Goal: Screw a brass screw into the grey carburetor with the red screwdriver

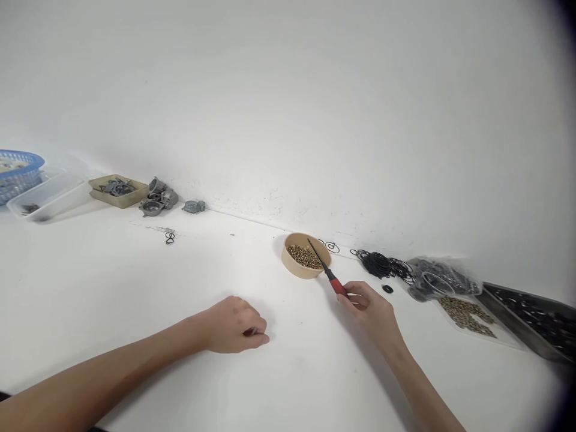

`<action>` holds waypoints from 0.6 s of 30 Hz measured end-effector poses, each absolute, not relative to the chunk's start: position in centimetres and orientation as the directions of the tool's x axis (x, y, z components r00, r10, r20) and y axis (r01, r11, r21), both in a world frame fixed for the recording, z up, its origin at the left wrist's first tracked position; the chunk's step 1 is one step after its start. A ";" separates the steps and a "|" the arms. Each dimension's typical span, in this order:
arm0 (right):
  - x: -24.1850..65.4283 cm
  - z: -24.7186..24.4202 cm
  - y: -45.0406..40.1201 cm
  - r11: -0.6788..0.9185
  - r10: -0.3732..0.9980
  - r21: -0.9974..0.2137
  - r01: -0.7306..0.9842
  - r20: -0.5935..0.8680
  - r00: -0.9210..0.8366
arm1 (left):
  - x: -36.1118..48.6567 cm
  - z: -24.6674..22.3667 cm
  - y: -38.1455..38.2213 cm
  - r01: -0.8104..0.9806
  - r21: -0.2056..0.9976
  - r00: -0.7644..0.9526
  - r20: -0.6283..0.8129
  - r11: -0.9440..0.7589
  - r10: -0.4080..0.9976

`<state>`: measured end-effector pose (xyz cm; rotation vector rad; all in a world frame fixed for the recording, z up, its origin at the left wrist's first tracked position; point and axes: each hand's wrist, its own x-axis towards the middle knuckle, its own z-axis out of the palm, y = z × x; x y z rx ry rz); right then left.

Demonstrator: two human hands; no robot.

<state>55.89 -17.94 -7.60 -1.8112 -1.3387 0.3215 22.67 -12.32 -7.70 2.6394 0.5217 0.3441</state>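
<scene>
My right hand [369, 313] grips a screwdriver [338, 286] by its red and black handle. The dark shaft points up and left, its tip over a round tan bowl [302, 273]. Inside the bowl lie many small brass-coloured screws [302, 257]. My left hand [237, 325] rests curled on the white table, left of and nearer than the bowl. Its fingers are closed, and whatever they may hold is hidden in the palm.
Along the wall stand a blue basket [33, 161], a clear tray [67, 207], a tan tray [119, 203] of parts and grey metal castings [157, 198]. On the right lie black rubber rings [380, 264], brass pieces [465, 315] and a metal tray [517, 327] of black parts.
</scene>
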 end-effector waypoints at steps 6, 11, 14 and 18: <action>56.7 -8.4 -17.6 -0.072 0.912 -0.763 0.642 0.209 0.352 | 22.8 -7.8 -12.3 0.302 0.449 0.900 0.157 -0.841 0.407; 56.1 -7.8 -17.9 -0.063 0.867 -0.745 0.664 0.289 0.407 | 22.8 -7.9 -12.2 0.298 0.449 0.900 0.162 -0.842 0.405; 55.8 -7.3 -18.1 -0.056 0.839 -0.734 0.677 0.333 0.430 | 22.7 -7.9 -12.2 0.300 0.445 0.899 0.163 -0.844 0.406; 55.9 -7.1 -18.1 -0.030 0.808 -0.709 0.704 0.397 0.435 | 22.6 -7.9 -12.2 0.304 0.447 0.897 0.163 -0.841 0.411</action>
